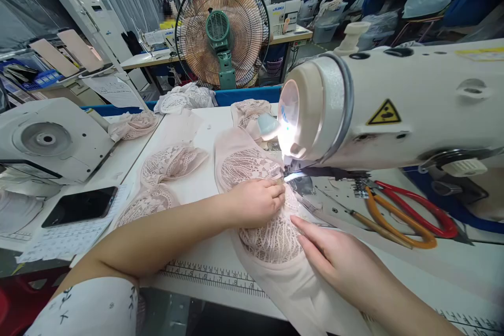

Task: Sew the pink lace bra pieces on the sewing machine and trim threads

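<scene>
A pale pink lace bra (271, 239) lies under the sewing machine's head (315, 110), one part of it at the lit needle area. My left hand (258, 202) presses on the lace close to the presser foot, its fingers curled together on the fabric. Lower right, my right hand (334, 257) grips the bra's edge between thumb and forefinger; its other fingers are mostly hidden. The bra's smooth wing hangs toward the table's front edge. Further lace bra pieces (169, 165) lie to the left of my left hand.
Red-handled scissors (425, 205), orange-handled scissors (405, 220) and a thin wooden-handled tool (380, 228) lie right of the needle. A phone (81, 206) rests on paper at left, near another machine (51, 142). Behind stands a large fan (222, 31); people sit farther back.
</scene>
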Demonstrator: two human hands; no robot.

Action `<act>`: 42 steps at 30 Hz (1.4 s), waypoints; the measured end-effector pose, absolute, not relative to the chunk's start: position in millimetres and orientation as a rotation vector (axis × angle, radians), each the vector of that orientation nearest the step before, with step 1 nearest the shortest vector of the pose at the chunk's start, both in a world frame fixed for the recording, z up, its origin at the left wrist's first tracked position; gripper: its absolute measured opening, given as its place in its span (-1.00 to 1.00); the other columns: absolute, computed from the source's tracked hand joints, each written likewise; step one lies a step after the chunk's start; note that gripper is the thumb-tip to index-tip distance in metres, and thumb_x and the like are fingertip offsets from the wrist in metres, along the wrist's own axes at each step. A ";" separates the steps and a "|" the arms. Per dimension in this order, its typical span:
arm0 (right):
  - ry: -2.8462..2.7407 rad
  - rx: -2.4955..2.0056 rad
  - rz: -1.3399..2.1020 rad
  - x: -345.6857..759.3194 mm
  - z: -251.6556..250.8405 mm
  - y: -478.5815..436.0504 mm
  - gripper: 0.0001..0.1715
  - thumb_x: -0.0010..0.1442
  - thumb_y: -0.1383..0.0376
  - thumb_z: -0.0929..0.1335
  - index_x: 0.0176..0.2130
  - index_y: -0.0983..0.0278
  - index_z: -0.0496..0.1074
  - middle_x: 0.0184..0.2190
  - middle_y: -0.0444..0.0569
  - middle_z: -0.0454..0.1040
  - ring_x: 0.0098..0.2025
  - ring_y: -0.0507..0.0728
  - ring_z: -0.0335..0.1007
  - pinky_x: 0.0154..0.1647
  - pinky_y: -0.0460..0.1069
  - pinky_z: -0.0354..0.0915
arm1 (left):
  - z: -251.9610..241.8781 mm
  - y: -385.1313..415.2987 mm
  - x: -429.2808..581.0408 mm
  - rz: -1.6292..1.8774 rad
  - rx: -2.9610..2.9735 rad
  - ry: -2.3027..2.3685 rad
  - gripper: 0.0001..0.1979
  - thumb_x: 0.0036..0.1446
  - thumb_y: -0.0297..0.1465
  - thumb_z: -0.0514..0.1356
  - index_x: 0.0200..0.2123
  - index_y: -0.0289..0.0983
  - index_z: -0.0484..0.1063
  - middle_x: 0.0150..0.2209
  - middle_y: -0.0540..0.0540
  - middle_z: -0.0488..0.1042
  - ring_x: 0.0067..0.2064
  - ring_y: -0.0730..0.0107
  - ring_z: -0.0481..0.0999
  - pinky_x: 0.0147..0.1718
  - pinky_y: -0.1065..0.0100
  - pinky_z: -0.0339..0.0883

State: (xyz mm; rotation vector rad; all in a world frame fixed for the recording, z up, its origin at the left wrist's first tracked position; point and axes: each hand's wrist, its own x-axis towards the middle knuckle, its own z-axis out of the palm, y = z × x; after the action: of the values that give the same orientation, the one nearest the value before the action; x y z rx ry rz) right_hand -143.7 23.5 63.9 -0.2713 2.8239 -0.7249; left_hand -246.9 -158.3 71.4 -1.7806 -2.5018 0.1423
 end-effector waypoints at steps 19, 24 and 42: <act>2.930 -0.246 -0.729 -152.6 52.7 36.0 -0.50 0.23 0.18 0.13 0.06 0.14 0.42 -0.31 0.00 0.60 -0.36 0.19 0.53 -0.43 0.00 0.36 | 75.0 -154.8 -251.3 -0.149 -1.681 -2.768 -0.45 0.26 -0.16 -0.04 0.11 -0.48 0.29 0.18 -0.38 0.25 0.23 -0.03 0.20 0.18 -0.06 0.07; 2.933 -0.232 -0.666 -159.9 58.0 32.0 -0.49 0.22 0.20 0.14 0.07 0.15 0.41 -0.37 -0.02 0.60 -0.41 0.16 0.51 -0.47 -0.03 0.33 | 76.5 -156.8 -261.0 -0.125 -1.696 -2.766 -0.46 0.25 -0.14 0.00 0.11 -0.45 0.28 0.18 -0.39 0.25 0.25 -0.03 0.16 0.19 -0.11 0.01; 3.039 -0.508 -0.512 -136.9 49.5 56.9 -0.53 0.14 0.20 0.19 0.00 0.03 0.46 -0.53 -0.08 0.38 -0.58 0.10 0.32 -0.66 -0.05 0.03 | 108.1 -179.0 -204.9 0.163 -1.152 -3.196 0.02 -0.15 0.23 0.13 0.28 -0.22 0.03 0.34 -0.39 -0.22 0.29 -0.47 -0.15 0.00 -0.33 0.12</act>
State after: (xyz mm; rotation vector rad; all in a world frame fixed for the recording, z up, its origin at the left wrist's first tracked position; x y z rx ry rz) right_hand -136.9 56.9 49.5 -0.5076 3.0395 -0.5121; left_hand -204.9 -179.0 108.1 -1.1523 -3.1961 0.1627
